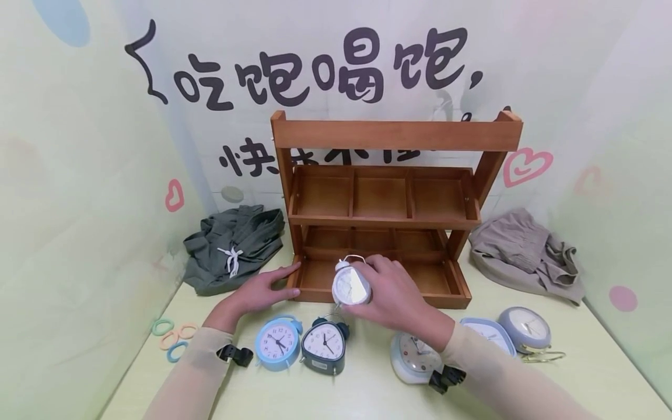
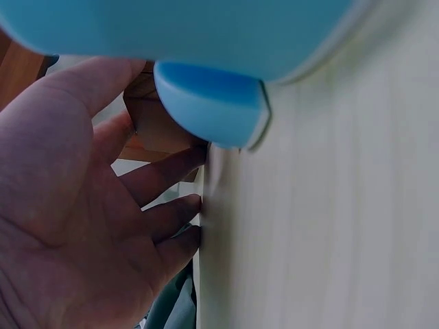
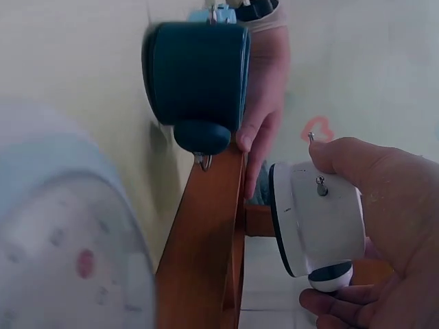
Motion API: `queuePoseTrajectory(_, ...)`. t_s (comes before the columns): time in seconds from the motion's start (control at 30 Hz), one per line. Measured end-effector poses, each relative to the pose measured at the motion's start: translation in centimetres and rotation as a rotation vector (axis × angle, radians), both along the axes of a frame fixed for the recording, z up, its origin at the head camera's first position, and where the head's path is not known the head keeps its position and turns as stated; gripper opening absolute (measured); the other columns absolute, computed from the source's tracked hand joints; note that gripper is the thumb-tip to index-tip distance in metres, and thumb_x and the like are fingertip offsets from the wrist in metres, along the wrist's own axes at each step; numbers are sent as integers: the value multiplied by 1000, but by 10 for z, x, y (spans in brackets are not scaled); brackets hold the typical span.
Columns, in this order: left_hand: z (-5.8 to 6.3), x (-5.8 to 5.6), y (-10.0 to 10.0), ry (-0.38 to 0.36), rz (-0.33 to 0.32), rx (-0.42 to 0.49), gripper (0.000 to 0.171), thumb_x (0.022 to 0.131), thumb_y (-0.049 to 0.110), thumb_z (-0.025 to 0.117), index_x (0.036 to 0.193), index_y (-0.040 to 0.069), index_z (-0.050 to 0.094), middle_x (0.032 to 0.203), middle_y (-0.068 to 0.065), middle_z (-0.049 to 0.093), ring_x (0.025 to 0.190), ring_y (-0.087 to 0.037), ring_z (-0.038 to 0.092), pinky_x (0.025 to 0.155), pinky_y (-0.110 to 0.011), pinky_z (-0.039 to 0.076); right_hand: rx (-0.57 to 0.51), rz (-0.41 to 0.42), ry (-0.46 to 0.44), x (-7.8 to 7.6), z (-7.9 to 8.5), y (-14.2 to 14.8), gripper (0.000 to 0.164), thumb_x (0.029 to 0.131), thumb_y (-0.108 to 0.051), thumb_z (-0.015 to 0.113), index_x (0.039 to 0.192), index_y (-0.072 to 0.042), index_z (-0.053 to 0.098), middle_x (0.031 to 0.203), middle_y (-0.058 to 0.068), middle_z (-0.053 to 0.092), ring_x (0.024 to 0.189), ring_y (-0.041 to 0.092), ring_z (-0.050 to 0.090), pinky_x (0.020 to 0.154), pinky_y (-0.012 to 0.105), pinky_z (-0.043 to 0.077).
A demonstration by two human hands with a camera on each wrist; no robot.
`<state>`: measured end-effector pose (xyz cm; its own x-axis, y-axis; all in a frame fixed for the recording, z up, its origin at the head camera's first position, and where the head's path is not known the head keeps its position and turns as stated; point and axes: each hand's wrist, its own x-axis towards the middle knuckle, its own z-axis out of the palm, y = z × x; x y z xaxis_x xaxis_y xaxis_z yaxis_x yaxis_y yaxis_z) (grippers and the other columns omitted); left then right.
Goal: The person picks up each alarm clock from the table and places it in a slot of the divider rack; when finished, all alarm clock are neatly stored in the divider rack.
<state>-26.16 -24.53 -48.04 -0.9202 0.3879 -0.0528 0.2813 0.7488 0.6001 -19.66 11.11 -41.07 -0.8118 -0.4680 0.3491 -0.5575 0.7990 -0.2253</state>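
A white twin-bell alarm clock (image 1: 350, 286) is held in my right hand (image 1: 391, 291), in front of the lower tier of a brown wooden shelf rack (image 1: 385, 222). In the right wrist view, thumb and fingers grip the clock's white body (image 3: 322, 219) from both sides. My left hand (image 1: 262, 290) touches the rack's lower left corner with fingers extended, thumb at the front. A light blue alarm clock (image 1: 277, 344) and a dark green triangular alarm clock (image 1: 324, 347) stand on the table just below the hands.
Under my right forearm is a white-and-blue clock (image 1: 417, 357). Further right stand a pale blue square clock (image 1: 490, 335) and a round grey-blue clock (image 1: 525, 329). Dark green cloth (image 1: 233, 251) and taupe cloth (image 1: 525, 256) flank the rack. Several coloured rings (image 1: 177, 352) lie at left.
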Motion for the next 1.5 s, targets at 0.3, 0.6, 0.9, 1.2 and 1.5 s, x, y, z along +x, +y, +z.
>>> queuePoseTrajectory(0.3,1,0,0,-12,11,9,82,102,70,70,173,38,44,174,-14,44,160,-46,41,126,-71,34,47,-7,-34,-30,9,-21,87,83,-70,89,148,-16,67,132,12,69,115,28,65,99,48,56)
queuePoseTrajectory(0.6,0,0,1,-34,24,19,82,101,71,70,172,39,43,175,-13,43,160,-46,39,126,-71,34,6,-27,-134,-58,7,-39,85,82,-64,93,146,-15,68,127,9,69,112,25,63,100,49,56)
queuePoseTrajectory(0.9,1,2,1,-32,22,18,81,101,71,70,172,39,44,175,-13,43,160,-47,40,127,-71,33,51,-27,-180,-80,-3,-52,88,82,-68,91,150,-17,66,135,10,68,120,27,63,110,56,52)
queuePoseTrajectory(1.2,0,1,-1,-28,20,17,80,101,71,70,172,41,45,175,-12,44,159,-47,41,126,-71,34,95,-35,-183,-93,-18,-62,87,82,-69,91,148,-18,68,135,9,69,121,29,63,114,59,49)
queuePoseTrajectory(1.5,1,1,0,-24,21,13,81,101,72,70,171,41,45,174,-14,45,159,-48,40,126,-71,33,142,-34,-165,-94,-27,-67,84,82,-72,88,145,-19,70,133,9,71,120,29,63,113,59,50)
